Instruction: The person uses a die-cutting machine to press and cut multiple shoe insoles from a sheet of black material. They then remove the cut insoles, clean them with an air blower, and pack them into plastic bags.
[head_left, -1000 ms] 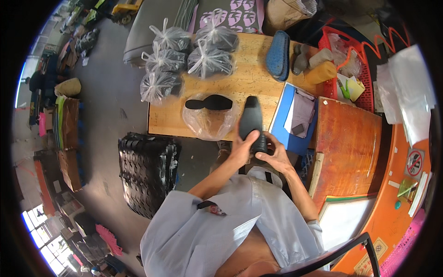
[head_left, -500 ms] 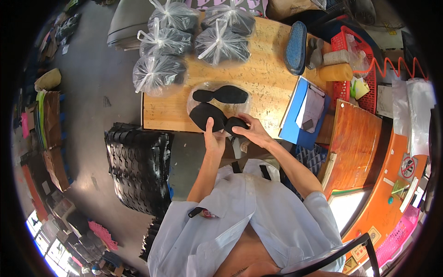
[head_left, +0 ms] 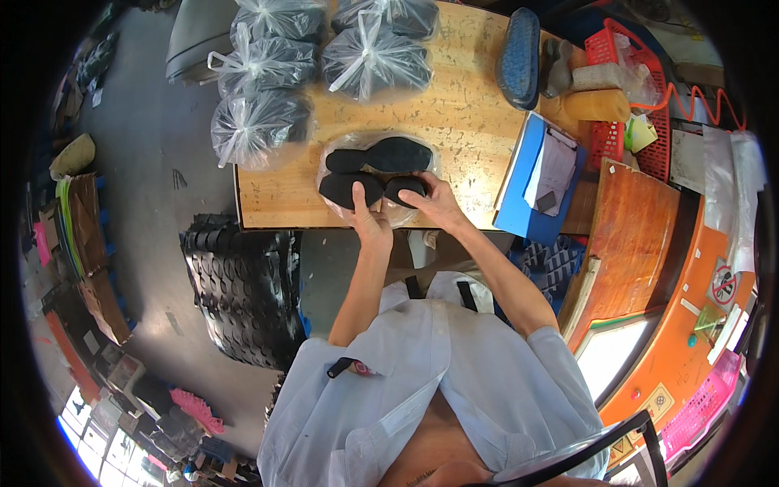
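Note:
Both my hands hold a black shoe sole (head_left: 339, 189) near the front of the wooden table. My left hand (head_left: 370, 219) grips the wide end, thumb on top and fingers underneath. At the narrower end, my right hand (head_left: 439, 207) is closed with its thumb over the sole. Just beyond it lies another black sole (head_left: 398, 153), its wide end toward the right. A clear plastic bag (head_left: 324, 154) spreads beneath the soles. How many soles are stacked under the top ones I cannot tell.
Tied clear bags (head_left: 377, 65) of dark items fill the table's (head_left: 466, 105) far left. To the right are a blue folder (head_left: 519, 215) with papers, a blue sole-shaped piece (head_left: 519, 61), a yellow roll (head_left: 596, 105) and a red basket (head_left: 604, 142). A black moulded stack (head_left: 243, 292) stands by the table's near-left corner.
Both hands have moved forward with the near sole, from the table's front edge onto the plastic bag. It now lies close alongside the far sole.

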`<state>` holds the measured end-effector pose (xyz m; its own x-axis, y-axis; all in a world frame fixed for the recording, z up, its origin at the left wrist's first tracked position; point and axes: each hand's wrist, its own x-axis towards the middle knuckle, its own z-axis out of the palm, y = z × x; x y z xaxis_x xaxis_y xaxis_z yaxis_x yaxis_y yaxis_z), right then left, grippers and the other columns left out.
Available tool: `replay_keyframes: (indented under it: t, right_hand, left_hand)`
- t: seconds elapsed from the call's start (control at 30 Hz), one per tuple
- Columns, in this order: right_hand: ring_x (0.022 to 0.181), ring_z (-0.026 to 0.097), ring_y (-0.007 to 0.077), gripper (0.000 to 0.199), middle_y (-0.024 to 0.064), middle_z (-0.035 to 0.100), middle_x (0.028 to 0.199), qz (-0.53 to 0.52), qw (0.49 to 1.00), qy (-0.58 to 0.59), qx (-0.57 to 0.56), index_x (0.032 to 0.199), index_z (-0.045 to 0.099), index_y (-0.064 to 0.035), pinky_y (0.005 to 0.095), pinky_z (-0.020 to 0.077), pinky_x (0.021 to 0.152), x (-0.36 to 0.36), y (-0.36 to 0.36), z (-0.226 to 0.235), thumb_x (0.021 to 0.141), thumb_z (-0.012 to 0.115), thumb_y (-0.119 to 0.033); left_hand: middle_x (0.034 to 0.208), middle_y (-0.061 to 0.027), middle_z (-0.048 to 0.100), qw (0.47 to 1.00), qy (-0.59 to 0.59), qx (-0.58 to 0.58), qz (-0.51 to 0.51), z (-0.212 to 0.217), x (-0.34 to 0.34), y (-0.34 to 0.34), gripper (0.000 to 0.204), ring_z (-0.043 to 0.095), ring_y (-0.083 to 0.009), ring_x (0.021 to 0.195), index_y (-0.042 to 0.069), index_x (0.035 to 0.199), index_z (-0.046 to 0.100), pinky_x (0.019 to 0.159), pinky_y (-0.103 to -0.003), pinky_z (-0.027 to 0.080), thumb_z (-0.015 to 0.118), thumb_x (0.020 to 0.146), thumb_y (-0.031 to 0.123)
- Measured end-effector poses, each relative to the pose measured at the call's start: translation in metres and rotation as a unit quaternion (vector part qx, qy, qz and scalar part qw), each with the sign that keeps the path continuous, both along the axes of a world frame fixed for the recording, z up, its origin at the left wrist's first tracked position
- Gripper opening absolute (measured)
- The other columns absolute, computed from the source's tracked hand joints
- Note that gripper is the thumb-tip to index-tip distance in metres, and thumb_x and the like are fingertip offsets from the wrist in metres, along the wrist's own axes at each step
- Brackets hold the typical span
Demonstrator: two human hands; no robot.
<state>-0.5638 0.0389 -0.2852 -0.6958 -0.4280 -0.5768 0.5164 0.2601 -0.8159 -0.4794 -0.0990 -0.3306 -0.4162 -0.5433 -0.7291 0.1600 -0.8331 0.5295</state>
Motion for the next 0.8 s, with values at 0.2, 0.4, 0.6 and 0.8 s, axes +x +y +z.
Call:
replay_keyframes:
  t: [0.2, 0.4, 0.6, 0.8]
  right_hand:
    - [0.097, 0.065, 0.0157, 0.070, 0.0153, 0.072, 0.112, -0.030, 0.999, 0.034, 0.007, 0.132, 0.060, 0.0117, 0.0289, 0.0541, 0.083, -0.002, 0.005, -0.015, 0.088, 0.086, -0.036]
    - [0.095, 0.066, 0.0188, 0.069, 0.0184, 0.072, 0.113, -0.024, 0.997, 0.067, 0.031, 0.131, 0.060, 0.0120, 0.0321, 0.0540, 0.084, 0.001, 0.004, -0.021, 0.089, 0.085, -0.037]
    - [0.088, 0.069, 0.0255, 0.063, 0.0221, 0.073, 0.103, -0.076, 0.985, 0.151, 0.015, 0.123, 0.063, 0.0107, 0.0370, 0.0557, 0.080, 0.002, 0.000, -0.019, 0.087, 0.085, -0.035]
    - [0.070, 0.068, 0.0277, 0.061, 0.0203, 0.071, 0.084, 0.011, 0.975, 0.156, 0.158, 0.117, 0.065, 0.0102, 0.0400, 0.0556, 0.069, 0.005, 0.001, 0.009, 0.087, 0.084, -0.039]
  left_hand:
    - [0.141, 0.0013, 0.055, 0.999, -0.021, 0.023, -0.009, -0.011, -0.004, -0.003, 0.075, 0.058, -0.0196, 0.122, 0.028, 0.152, 0.041, 0.097, -0.038, 0.053, 0.085, 0.091, 0.029]
    - [0.144, 0.0010, 0.052, 0.982, -0.124, -0.052, -0.136, 0.023, 0.000, -0.014, 0.081, 0.057, -0.0188, 0.123, 0.026, 0.154, 0.038, 0.091, -0.041, 0.057, 0.086, 0.090, 0.034]
    - [0.143, -0.0055, 0.052, 0.957, -0.210, -0.005, -0.199, 0.025, -0.002, -0.030, 0.081, 0.061, -0.0251, 0.116, 0.015, 0.153, 0.039, 0.086, -0.040, 0.063, 0.085, 0.090, 0.037]
    - [0.123, -0.0170, 0.063, 0.967, -0.132, -0.029, -0.216, 0.019, 0.015, -0.028, 0.071, 0.066, -0.0315, 0.112, 0.001, 0.141, 0.044, 0.099, -0.044, 0.060, 0.079, 0.095, 0.043]
